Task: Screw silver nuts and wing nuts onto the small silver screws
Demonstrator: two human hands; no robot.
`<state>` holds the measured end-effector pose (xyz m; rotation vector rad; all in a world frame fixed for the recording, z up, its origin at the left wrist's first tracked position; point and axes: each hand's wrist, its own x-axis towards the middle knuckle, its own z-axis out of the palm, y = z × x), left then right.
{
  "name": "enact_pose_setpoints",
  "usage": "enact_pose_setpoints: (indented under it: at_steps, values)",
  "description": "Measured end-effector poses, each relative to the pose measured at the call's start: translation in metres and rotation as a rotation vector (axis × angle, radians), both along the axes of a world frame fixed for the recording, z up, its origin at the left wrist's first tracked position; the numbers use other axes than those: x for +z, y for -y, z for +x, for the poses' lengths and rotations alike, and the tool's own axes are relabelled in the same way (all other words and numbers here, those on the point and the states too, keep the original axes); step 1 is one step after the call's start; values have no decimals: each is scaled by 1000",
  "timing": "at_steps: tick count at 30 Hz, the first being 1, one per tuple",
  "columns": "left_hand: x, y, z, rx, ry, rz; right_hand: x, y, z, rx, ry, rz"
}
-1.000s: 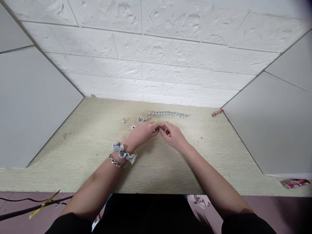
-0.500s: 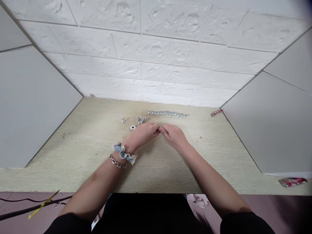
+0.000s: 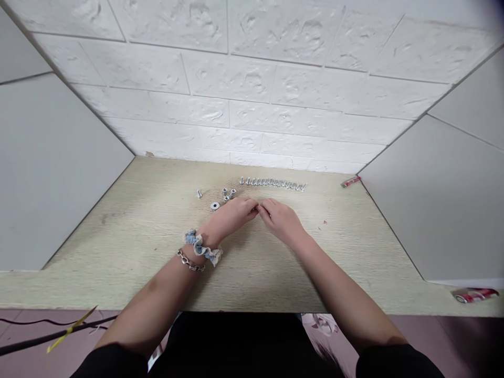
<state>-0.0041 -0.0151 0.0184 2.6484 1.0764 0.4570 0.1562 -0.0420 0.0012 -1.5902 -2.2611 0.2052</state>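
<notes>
Fingertips of my left hand [image 3: 238, 211] and my right hand [image 3: 279, 218] meet over the middle of the wooden table [image 3: 252, 273]. Both hands are closed in a pinch; whatever small thing lies between them is hidden by the fingers. Just left of and beyond my left hand are a few small metal nuts [image 3: 232, 193] close together and a round washer [image 3: 214, 206]. A single bolt [image 3: 199, 193] lies farther left. Behind my hands runs a row of several silver bolts [image 3: 271, 182].
A white brick-patterned wall [image 3: 252, 121] closes off the back. Grey panels stand at the left [image 3: 59, 173] and right [image 3: 441, 199]. One red battery [image 3: 350, 181] lies by the right panel, another red battery [image 3: 474, 295] near the front right edge.
My pinched fingertips have shifted very slightly to the right. The bolts, nuts and washer lie as before.
</notes>
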Motion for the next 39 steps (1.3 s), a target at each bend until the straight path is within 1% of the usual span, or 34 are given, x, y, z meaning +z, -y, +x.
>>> enact_pose_setpoints:
  at_steps: [3,5,8,12,19,25,30,32,34,37,39]
  values:
    - [-1,0,0,-6,-4,2,1,1,0,-31,10,-51]
    - [0,1,0,-5,-11,2,2,1,0,-38,-21,-68]
    - [3,2,-1,5,-5,-3,1,3,-1,-25,-77,-70]
    - [5,3,0,6,7,-26,1,3,-2,14,-75,-44]
    - [-1,1,3,-49,39,-38,1,1,-3,-20,-3,-28]
    - [-4,2,4,-16,134,-48,0,1,-3,-55,-19,-19]
    - [-4,2,5,0,155,-41,-1,0,-2,-54,-61,-32]
    - [-5,1,5,24,170,-36,-1,0,0,-45,-123,-59]
    - [-6,1,4,64,206,-39,-2,0,1,-47,-245,-98]
    - [-7,1,4,153,301,-46,-5,-2,2,-107,-534,-149]
    - [-7,1,4,193,374,-63,-7,-5,0,-153,-777,-234]
